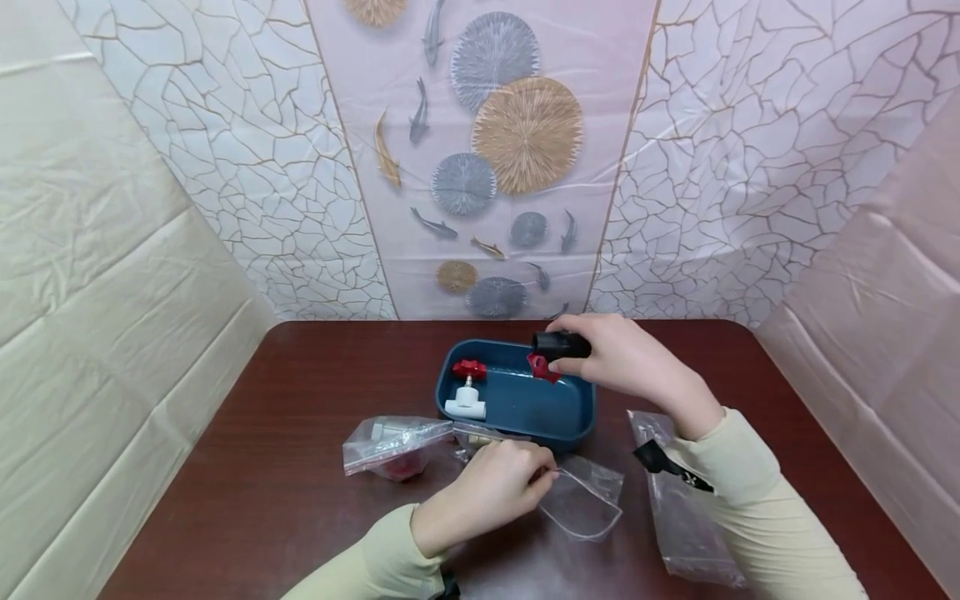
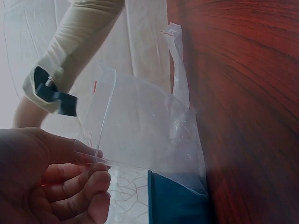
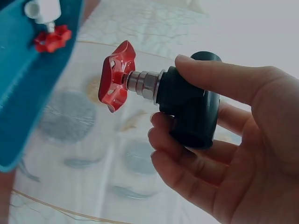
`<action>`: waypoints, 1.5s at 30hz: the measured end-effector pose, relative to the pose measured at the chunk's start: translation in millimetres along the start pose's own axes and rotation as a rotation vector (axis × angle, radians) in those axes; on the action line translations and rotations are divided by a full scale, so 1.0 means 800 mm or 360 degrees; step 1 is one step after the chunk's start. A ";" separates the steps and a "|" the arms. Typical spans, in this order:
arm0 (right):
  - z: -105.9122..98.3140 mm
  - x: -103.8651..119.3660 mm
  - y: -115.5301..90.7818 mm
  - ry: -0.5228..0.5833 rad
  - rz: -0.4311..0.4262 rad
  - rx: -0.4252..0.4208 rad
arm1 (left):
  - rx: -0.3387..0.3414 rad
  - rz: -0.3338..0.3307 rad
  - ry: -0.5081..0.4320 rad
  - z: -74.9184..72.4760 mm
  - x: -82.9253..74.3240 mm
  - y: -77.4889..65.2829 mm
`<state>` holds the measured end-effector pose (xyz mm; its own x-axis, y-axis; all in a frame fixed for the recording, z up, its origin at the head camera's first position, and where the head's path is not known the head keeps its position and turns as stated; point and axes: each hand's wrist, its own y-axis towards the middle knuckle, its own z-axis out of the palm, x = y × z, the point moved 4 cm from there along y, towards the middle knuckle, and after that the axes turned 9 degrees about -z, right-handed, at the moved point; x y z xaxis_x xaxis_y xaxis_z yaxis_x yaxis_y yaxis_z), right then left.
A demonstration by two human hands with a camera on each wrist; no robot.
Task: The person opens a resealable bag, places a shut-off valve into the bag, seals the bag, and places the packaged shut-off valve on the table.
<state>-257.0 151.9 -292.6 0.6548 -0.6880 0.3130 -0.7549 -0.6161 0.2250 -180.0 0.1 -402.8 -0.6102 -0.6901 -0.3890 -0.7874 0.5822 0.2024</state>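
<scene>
My right hand (image 1: 626, 358) grips a black stop valve (image 3: 189, 100) by its body, thumb on one side and fingers curled round the other. The valve's red handwheel (image 3: 118, 77) points away from the palm, over the right part of a blue tray (image 1: 525, 408). Inside the tray at the left lies a white valve (image 1: 467, 403) with a red handwheel. In front of the tray, my left hand (image 1: 487, 487) pinches the zip edge of a clear plastic bag (image 2: 145, 126) between thumb and fingers. No contents show in that bag.
Left of my left hand sits a zip bag (image 1: 397, 437) with a white and red item inside. Another bag (image 1: 476, 435), partly hidden behind the left hand, holds something brownish. A flat clear bag (image 1: 693, 525) lies under the right forearm. Fabric walls surround the table (image 1: 300, 467).
</scene>
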 end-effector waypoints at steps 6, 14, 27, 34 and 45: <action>-0.013 0.014 -0.015 -0.0020 -0.0061 -0.0043 | 0.0000 -0.0003 0.0001 0.001 -0.002 0.001; -0.016 0.036 -0.036 -0.0019 -0.0104 -0.0053 | -0.0006 0.0006 0.0004 0.000 -0.002 0.005; -0.028 0.075 -0.091 -0.0018 -0.0204 -0.0138 | -0.0026 -0.0034 -0.0164 -0.009 0.003 0.019; -0.021 0.085 -0.112 -0.0040 -0.0244 -0.0128 | 0.0014 -0.0078 -0.0247 -0.018 0.006 0.026; 0.008 0.074 -0.118 -0.0046 -0.0161 -0.0056 | 0.0001 -0.0066 -0.0249 -0.023 0.007 0.027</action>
<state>-146.6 167.2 -301.3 0.7280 -0.6341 0.2605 -0.6855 -0.6694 0.2863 -202.0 0.6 -384.1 -0.5563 -0.6380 -0.5324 -0.8115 0.5550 0.1829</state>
